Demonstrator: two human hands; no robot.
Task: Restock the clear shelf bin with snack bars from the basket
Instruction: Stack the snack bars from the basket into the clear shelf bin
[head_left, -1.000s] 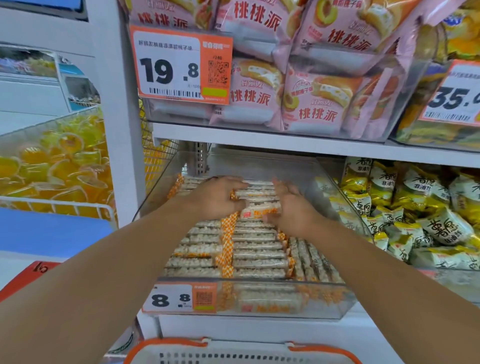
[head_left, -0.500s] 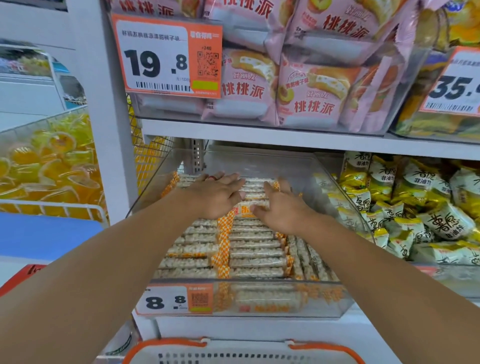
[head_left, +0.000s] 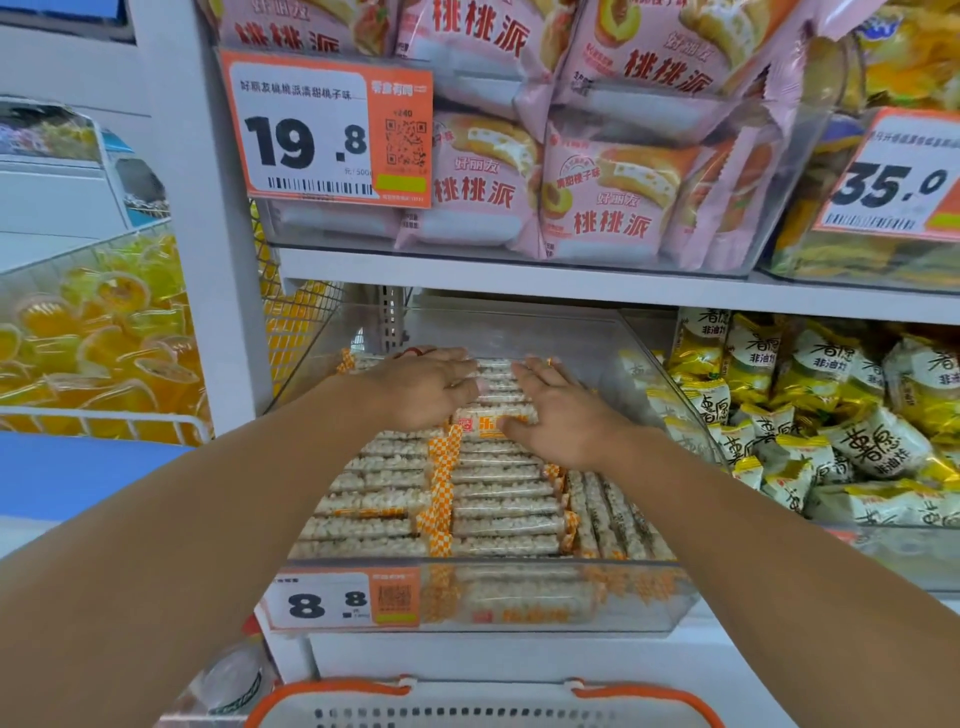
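At far end of clear bin: left hand, right hand, fingers flat on snack bars. Advice: press evenly, keeping rows aligned.

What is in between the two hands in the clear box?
In the head view, snack bars show in the gap between the left hand and right hand, stacked at the back of the clear bin.

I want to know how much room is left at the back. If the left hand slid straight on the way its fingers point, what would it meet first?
Probably the back wall of the clear bin. The left hand lies flat on the rearmost snack bars, fingers pointing back and slightly right; the gap left behind them is unclear.
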